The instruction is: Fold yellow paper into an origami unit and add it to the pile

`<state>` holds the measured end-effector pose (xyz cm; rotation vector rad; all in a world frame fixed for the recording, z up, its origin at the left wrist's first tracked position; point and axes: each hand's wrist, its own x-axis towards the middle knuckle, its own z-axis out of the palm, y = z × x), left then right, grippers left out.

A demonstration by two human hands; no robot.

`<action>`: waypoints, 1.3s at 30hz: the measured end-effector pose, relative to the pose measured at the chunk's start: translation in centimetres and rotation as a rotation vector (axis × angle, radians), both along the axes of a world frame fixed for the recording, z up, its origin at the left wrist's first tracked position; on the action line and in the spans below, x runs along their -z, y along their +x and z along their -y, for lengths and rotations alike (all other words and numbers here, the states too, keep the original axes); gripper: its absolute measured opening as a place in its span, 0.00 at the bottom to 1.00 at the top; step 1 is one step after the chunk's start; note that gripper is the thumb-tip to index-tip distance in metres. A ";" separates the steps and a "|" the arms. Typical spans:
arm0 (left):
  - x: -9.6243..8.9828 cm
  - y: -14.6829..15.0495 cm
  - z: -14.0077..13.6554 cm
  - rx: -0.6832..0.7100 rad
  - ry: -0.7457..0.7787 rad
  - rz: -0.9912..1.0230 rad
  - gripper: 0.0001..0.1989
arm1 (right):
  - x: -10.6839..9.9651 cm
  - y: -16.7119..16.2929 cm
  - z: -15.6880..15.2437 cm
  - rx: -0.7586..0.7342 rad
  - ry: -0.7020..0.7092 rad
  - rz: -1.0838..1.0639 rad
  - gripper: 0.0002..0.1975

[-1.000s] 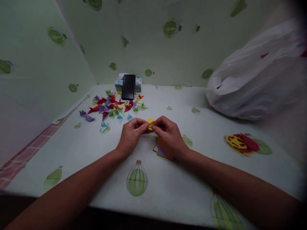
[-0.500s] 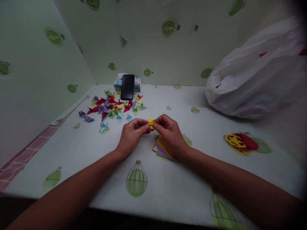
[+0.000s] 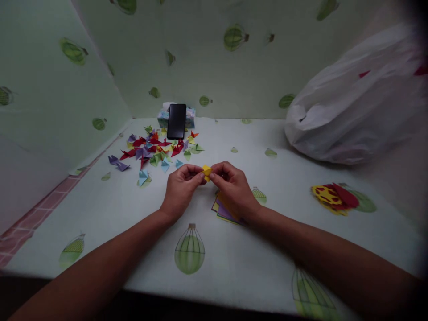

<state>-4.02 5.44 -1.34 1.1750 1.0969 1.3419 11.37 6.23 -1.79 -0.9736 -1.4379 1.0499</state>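
Observation:
Between my two hands is a small piece of folded yellow paper (image 3: 207, 171), held above the table. My left hand (image 3: 182, 189) pinches its left side between thumb and fingers. From the right, my right hand (image 3: 236, 187) pinches the other side in the same way. Below my right hand lies a stack of coloured paper sheets (image 3: 223, 212), partly covered by that hand. Farther off to the left, a loose heap of folded paper birds (image 3: 143, 151) in red, purple, green, blue and yellow spreads over the table.
A dark phone (image 3: 176, 121) leans on a tissue box (image 3: 162, 119) behind the paper birds. At the back right sits a large white plastic bag (image 3: 337, 120). Red and yellow cut-out shapes (image 3: 334, 198) lie on the balloon-patterned table cover (image 3: 140, 258) at right.
The yellow paper has turned slightly and shows more of its face between my fingers. My right hand has shifted a little left and covers more of the sheet stack.

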 end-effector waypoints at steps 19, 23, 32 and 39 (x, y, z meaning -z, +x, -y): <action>-0.3 0.2 -0.1 -0.012 0.014 0.012 0.10 | 0.0 -0.4 0.2 -0.016 -0.115 -0.104 0.07; -0.4 0.3 0.0 0.001 -0.002 0.026 0.11 | -0.1 -0.3 0.1 -0.006 -0.133 -0.116 0.07; -0.4 0.2 -0.1 0.007 -0.040 -0.002 0.13 | -0.6 -0.4 0.2 -0.069 -0.180 -0.189 0.08; -0.2 0.0 -0.3 0.022 -0.087 -0.002 0.13 | -0.2 -0.2 -0.2 -0.105 -0.161 -0.204 0.09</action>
